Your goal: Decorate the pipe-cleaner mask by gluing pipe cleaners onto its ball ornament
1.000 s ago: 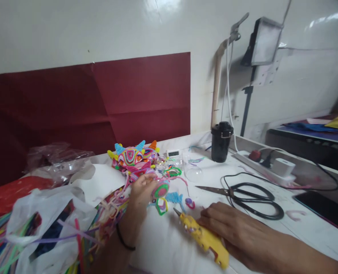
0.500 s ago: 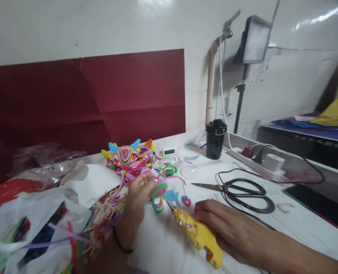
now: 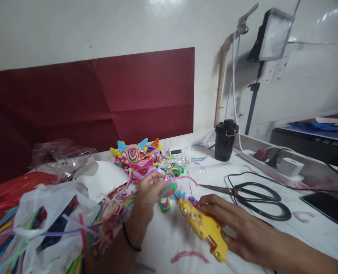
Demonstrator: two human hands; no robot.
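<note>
My left hand [image 3: 148,192], with a dark band on the wrist, pinches a round fuzzy piece [image 3: 168,190] in pink and green with a pink stem trailing to the right. My right hand [image 3: 226,217] is wrapped round a yellow glue gun [image 3: 201,224], whose metal tip reaches the round piece's right edge; whether they touch is hard to tell. Beneath the round piece lie a green and yellow looped piece [image 3: 165,204] and a light blue piece. Behind my left hand sit colourful horned figures [image 3: 133,154].
Black-handled scissors [image 3: 257,196] lie right of centre, near a phone [image 3: 329,209]. Behind stand a black cup [image 3: 226,140] and a power strip [image 3: 271,167]. Plastic bags [image 3: 55,213] and fuzzy stems fill the left. A pink curved stem [image 3: 189,256] lies in front.
The glue gun's tip has come up to the round piece in my left hand. The camera view has shifted left, and the curved pink stem in front now shows.
</note>
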